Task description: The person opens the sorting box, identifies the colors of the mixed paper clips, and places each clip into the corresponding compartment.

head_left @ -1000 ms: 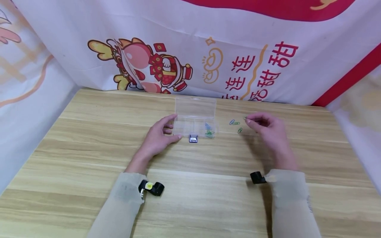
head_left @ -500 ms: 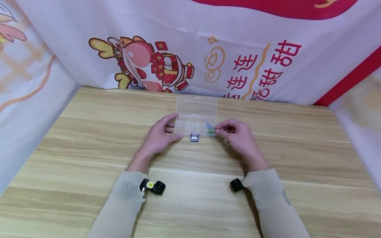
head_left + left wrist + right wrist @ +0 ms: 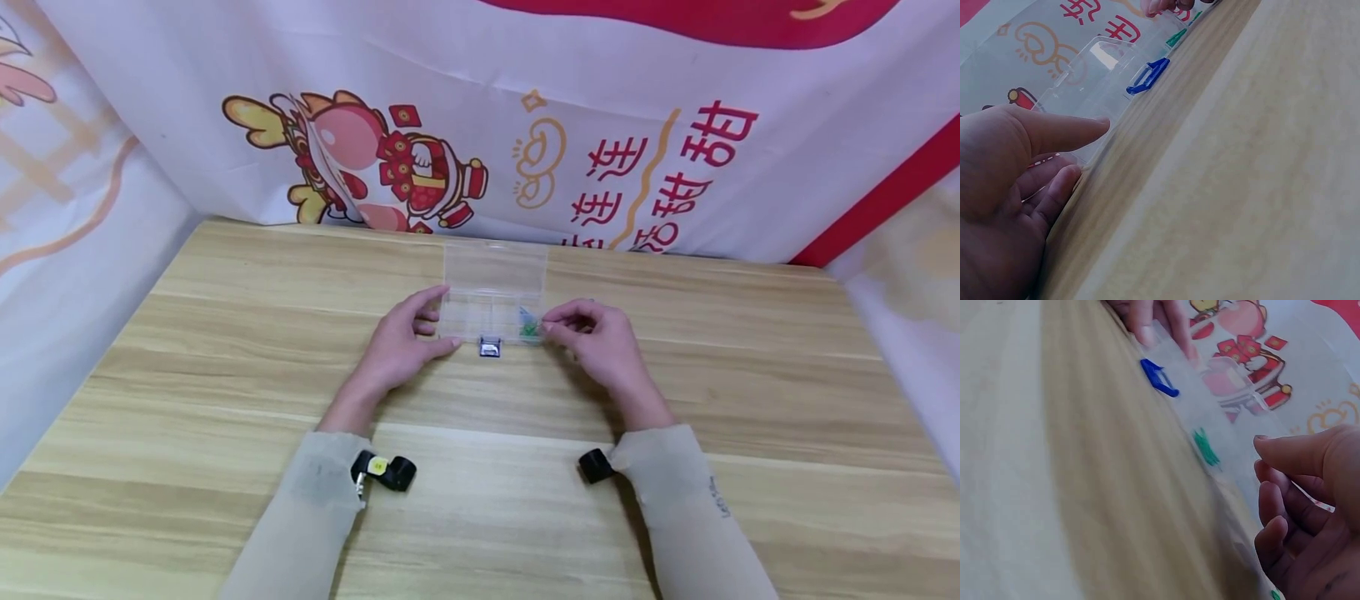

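A clear plastic compartment box (image 3: pixel 467 315) stands on the table with its lid (image 3: pixel 495 268) raised at the back. My left hand (image 3: pixel 400 340) grips the left end, thumb at the front corner and index finger at the back. Green and blue paper clips (image 3: pixel 529 327) lie in the rightmost compartment. My right hand (image 3: pixel 596 337) is at that end, thumb and index fingertips close over the compartment's edge. Seen from the right wrist, a small gap parts the thumb (image 3: pixel 1291 455) from the index finger, with no clip visible between them. A blue latch (image 3: pixel 490 347) sticks out at the front.
A green paper clip (image 3: pixel 1275 594) lies on the table beneath the right hand, which hides that spot in the head view. Behind the box, a printed cloth (image 3: pixel 510 125) hangs at the back edge of the wooden table (image 3: pixel 480 500).
My right hand has moved left from the loose clips on the table to the box's right end, and a clip it pinched no longer shows. The left hand stays at the box.
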{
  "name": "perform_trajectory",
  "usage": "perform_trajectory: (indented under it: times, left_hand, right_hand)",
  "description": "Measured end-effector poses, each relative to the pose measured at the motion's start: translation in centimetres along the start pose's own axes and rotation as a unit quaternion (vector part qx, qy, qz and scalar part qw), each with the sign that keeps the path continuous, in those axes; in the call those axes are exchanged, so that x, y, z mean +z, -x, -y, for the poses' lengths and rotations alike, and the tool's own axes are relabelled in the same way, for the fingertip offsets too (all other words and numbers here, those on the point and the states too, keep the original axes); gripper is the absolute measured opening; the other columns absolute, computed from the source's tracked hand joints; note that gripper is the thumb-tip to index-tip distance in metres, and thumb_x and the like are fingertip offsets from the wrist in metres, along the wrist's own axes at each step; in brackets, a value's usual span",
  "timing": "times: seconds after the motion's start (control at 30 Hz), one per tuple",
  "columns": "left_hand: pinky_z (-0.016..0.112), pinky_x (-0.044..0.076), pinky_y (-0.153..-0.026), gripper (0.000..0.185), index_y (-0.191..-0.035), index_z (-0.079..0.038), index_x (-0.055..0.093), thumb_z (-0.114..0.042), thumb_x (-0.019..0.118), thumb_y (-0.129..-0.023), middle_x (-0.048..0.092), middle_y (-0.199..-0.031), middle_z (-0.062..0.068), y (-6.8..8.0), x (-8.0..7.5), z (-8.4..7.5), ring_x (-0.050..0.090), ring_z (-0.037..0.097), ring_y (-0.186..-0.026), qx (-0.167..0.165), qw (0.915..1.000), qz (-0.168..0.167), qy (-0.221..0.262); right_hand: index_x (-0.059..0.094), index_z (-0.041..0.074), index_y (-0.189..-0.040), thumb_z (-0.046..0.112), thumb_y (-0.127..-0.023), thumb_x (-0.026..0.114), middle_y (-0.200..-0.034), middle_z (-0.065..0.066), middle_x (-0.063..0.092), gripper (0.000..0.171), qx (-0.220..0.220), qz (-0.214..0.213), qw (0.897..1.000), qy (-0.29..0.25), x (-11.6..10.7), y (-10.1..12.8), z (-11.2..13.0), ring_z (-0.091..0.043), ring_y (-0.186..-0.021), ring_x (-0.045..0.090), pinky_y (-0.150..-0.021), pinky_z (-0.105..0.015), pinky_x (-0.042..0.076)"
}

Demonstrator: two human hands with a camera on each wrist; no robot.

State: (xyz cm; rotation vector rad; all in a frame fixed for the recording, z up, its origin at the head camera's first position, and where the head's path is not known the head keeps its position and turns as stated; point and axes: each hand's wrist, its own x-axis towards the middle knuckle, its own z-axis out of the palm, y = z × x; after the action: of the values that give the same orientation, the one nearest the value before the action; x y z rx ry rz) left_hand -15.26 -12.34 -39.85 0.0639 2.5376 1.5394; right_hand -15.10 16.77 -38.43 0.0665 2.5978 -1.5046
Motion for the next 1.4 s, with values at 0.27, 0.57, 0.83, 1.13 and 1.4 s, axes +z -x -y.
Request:
perform_trajectory:
  times: [0.27, 0.57, 0.83, 1.13, 1.4]
  left_hand:
    - [0.049, 0.052, -0.111, 0.079, -0.163, -0.025, 0.048, -0.015, 0.084, -0.093, 0.061, -0.14, 0.015, 0.2, -0.1, 0.2, 0.06, 0.032, -0.123, -0.005, 1.0, 0.003, -0.004]
    - [0.049, 0.052, -0.111, 0.079, -0.163, -0.027, 0.047, -0.016, 0.084, -0.094, 0.06, -0.14, 0.014, 0.4, -0.2, 0.3, 0.059, 0.031, -0.123, -0.015, 0.9999, 0.005, -0.003]
    - [0.049, 0.052, -0.111, 0.079, -0.163, -0.027, 0.047, -0.015, 0.083, -0.094, 0.06, -0.14, 0.013, 0.3, -0.1, 0.3, 0.058, 0.031, -0.123, -0.015, 0.9999, 0.006, 0.001]
    - [0.049, 0.052, -0.111, 0.079, -0.163, -0.026, 0.047, -0.015, 0.084, -0.093, 0.061, -0.141, 0.014, 0.1, -0.1, 0.1, 0.059, 0.031, -0.124, -0.013, 0.9999, 0.006, 0.004]
    - [0.049, 0.052, -0.111, 0.08, -0.163, -0.027, 0.048, -0.014, 0.084, -0.093, 0.061, -0.141, 0.014, 0.0, -0.1, 0.1, 0.059, 0.031, -0.124, -0.012, 0.9999, 0.007, 0.004]
  right_hand:
    - [0.076, 0.018, -0.122, 0.032, -0.097, 0.082, -0.113, 0.004, 0.07, 0.03, 0.071, -0.051, 0.991, -0.099, -4.6, 0.0, -2.2, -0.017, -0.094, 0.061, -0.075, -0.026, 0.055]
    - [0.079, 0.02, -0.116, 0.033, -0.094, 0.086, -0.105, 0.013, 0.071, 0.027, 0.098, -0.131, 0.975, -0.15, -7.8, 0.1, -5.1, -0.01, -0.08, 0.058, -0.064, -0.02, 0.05]
    - [0.076, 0.018, -0.125, 0.039, -0.097, 0.082, -0.112, 0.01, 0.069, 0.036, 0.095, -0.108, 0.989, -0.044, -7.2, 0.1, -4.8, -0.012, -0.093, 0.06, -0.074, -0.021, 0.054]
    - [0.079, 0.012, -0.121, 0.032, -0.1, 0.078, -0.114, -0.012, 0.073, 0.029, 0.016, -0.089, 0.987, 0.132, -5.4, -0.3, -4.2, -0.026, -0.099, 0.06, -0.083, -0.033, 0.047]
    - [0.078, 0.01, -0.116, 0.025, -0.102, 0.075, -0.11, -0.013, 0.071, 0.021, 0.0, -0.085, 0.984, 0.159, -5.2, -0.4, -4.4, -0.027, -0.095, 0.06, -0.08, -0.034, 0.047]
